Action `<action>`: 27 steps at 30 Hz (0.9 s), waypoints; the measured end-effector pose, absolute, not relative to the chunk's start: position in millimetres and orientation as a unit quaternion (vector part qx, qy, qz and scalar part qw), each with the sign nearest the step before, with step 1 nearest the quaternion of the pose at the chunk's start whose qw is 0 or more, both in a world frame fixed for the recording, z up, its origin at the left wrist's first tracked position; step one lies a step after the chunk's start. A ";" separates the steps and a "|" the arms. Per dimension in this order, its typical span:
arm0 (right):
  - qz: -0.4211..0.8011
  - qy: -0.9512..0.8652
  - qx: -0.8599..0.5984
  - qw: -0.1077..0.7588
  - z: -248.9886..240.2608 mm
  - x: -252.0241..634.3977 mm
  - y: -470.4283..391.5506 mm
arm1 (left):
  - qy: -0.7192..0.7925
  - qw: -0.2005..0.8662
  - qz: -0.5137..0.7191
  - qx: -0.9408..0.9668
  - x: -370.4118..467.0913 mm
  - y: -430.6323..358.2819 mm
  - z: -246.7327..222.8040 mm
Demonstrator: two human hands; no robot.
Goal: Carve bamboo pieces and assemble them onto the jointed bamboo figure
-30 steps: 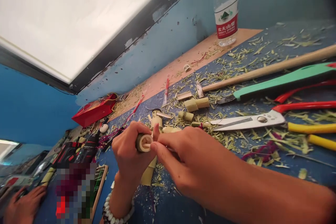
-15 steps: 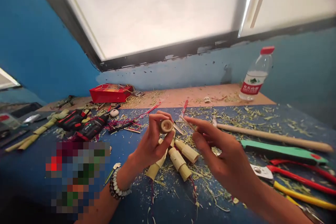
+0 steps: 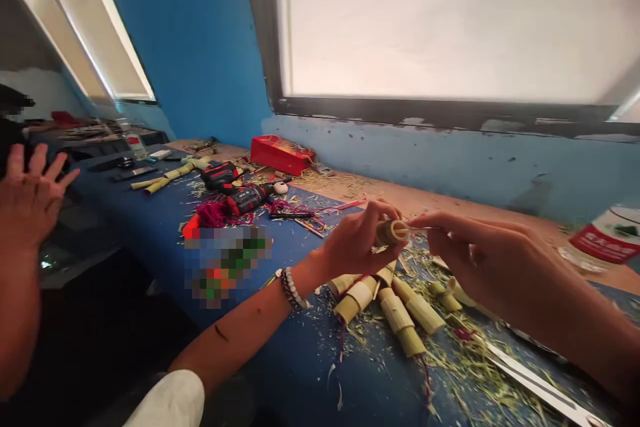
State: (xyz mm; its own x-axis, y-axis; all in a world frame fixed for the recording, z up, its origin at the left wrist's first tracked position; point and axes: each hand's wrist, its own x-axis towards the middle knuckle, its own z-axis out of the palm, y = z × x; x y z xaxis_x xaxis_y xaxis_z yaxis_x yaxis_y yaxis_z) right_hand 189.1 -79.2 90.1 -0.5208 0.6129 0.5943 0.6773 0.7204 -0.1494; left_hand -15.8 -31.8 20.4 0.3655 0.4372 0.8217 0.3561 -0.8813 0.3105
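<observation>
My left hand (image 3: 350,240), with a beaded bracelet on its wrist, is closed around a short bamboo piece (image 3: 389,233) whose open end faces right. Between the fingertips of my right hand (image 3: 485,257) is a thin stick (image 3: 419,227); its tip is at the mouth of the bamboo piece, and I cannot tell how far it goes in. Below my hands, several jointed bamboo segments (image 3: 397,312) lie together on the blue table, with dark red cords trailing from some of them.
Another person's open hand (image 3: 30,203) is raised at the far left. Power drills (image 3: 249,200), purple-red string (image 3: 215,213) and a red box (image 3: 280,155) lie beyond my left arm. A water bottle (image 3: 613,233) and a long silver blade (image 3: 535,380) are at right, amid bamboo shavings.
The view has turned left, bringing another person's hand into sight. The stick in my right hand has come to the mouth of the bamboo piece; before, they were apart.
</observation>
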 end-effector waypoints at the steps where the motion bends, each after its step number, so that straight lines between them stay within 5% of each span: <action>1: -0.069 -0.871 -0.366 0.319 88.1 188.3 -78.6 | 0.250 0.052 0.512 0.820 -15.0 -32.0 20.0; 17: -0.290 -0.874 -0.275 0.277 94.2 167.6 -123.1 | 0.196 -0.007 0.532 0.824 -15.4 -38.4 30.8; 27: -0.173 -0.899 -0.309 0.259 87.3 174.2 -130.1 | 0.161 -0.045 0.491 0.855 -12.7 -39.5 28.3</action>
